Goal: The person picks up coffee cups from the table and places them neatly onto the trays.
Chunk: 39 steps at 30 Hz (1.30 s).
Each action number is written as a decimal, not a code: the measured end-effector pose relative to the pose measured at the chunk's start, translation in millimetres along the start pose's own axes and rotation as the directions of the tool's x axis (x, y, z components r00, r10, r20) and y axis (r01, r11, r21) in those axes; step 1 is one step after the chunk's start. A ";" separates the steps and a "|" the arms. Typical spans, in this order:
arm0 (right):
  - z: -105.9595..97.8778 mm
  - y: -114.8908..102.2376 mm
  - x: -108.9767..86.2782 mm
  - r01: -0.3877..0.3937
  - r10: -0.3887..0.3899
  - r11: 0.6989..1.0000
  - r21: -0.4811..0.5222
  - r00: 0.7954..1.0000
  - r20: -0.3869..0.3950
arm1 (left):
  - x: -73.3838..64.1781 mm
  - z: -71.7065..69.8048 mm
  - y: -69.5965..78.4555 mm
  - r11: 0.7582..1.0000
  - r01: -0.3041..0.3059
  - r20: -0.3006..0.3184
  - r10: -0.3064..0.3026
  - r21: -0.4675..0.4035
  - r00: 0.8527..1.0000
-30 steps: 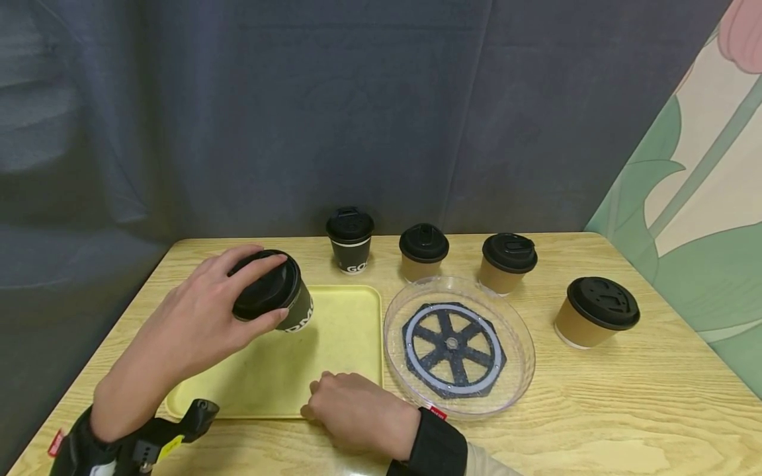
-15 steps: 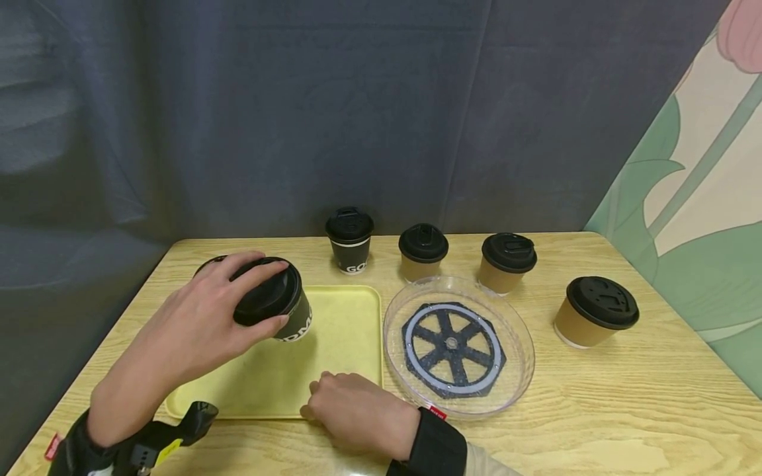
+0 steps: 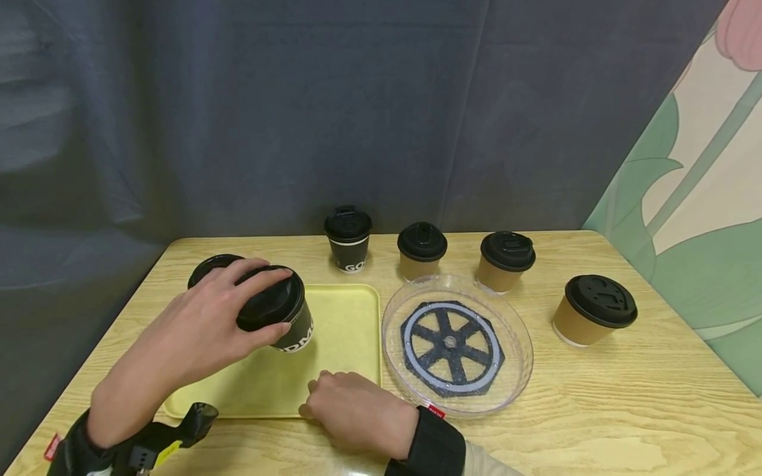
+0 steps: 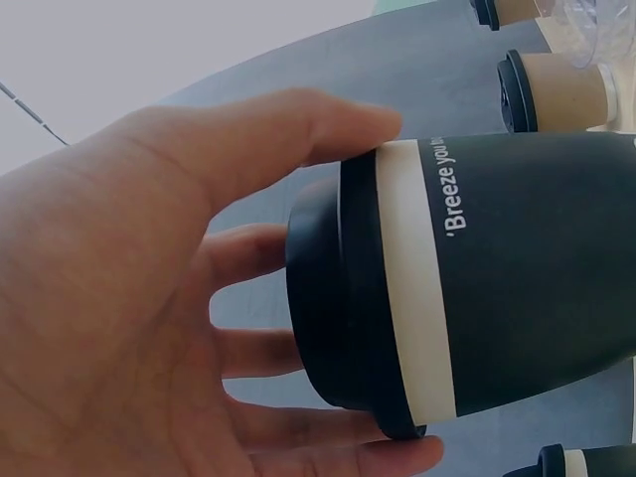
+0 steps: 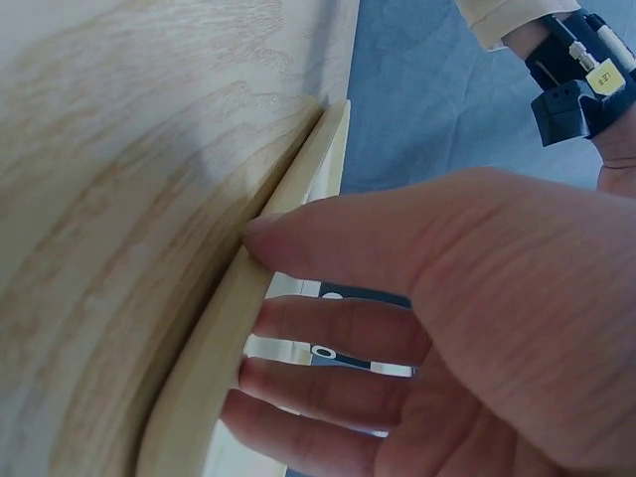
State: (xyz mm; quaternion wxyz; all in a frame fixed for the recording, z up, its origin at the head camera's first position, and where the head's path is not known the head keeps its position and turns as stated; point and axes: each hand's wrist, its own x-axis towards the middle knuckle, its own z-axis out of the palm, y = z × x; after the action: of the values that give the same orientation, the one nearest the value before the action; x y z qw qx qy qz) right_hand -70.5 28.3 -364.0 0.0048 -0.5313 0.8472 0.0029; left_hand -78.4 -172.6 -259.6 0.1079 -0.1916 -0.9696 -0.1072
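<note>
My left hand point(image 3: 208, 314) grips a black paper coffee cup point(image 3: 296, 334) by its black lid, thumb on one side and fingers on the other. It holds the cup over the yellow tray point(image 3: 342, 330). In the left wrist view, white lettering and a pale band show on the cup point(image 4: 537, 268) below the lid. At the tray's front edge, my right hand point(image 3: 360, 410) pinches the rim. The right wrist view has its thumb on the outer side of the rim point(image 5: 199, 368), fingers on the inner side. Another black-lidded cup point(image 3: 208, 266) is partly hidden behind my left hand.
A round clear plastic dish point(image 3: 518, 370) with a dark spoked base stands right of the tray. Behind it are a small black cup point(image 3: 349, 254) and two brown lidded cups point(image 3: 419, 264) point(image 3: 500, 274). A wider brown cup point(image 3: 583, 320) stands at right. A dark curtain point(image 3: 357, 119) hangs behind.
My left hand has lowered slightly with the black cup over the tray, uncovering more of the lid behind it. My right hand stays at the tray's rim.
</note>
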 end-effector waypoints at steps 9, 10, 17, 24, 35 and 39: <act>-0.5 0.0 -0.2 -0.001 0.001 1.000 0.000 1.000 0.005 | 0.3 1.9 -2.0 1.000 -0.010 0.030 0.010 -0.007 0.999; -0.6 -0.1 -0.2 -0.001 0.001 1.000 0.001 1.000 0.006 | 0.5 2.1 -2.0 1.000 -0.009 0.035 0.009 -0.007 0.999; -1.4 0.7 0.9 -0.008 0.008 1.000 0.014 1.000 0.019 | 1.5 2.3 -1.8 1.000 -0.002 0.071 0.002 -0.003 0.997; -2.1 0.3 0.6 -0.007 0.006 1.000 0.018 1.000 0.026 | 2.1 4.4 -1.9 1.000 -0.006 0.096 0.006 -0.003 0.995; -1.9 -0.2 0.2 -0.005 0.005 1.000 0.007 1.000 0.017 | 3.1 8.5 -1.9 1.000 -0.022 0.137 0.023 -0.010 0.990; -1.9 -0.3 0.3 -0.006 0.006 1.000 0.007 1.000 0.018 | 3.0 9.3 -1.7 1.000 -0.019 0.150 0.020 -0.006 0.988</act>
State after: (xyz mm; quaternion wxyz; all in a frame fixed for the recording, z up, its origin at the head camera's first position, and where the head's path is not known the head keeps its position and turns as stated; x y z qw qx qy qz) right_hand -70.4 28.0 -362.1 0.0143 -0.5285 0.8488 0.0049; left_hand -83.4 -170.8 -268.0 0.0353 -0.2089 -0.9728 -0.0938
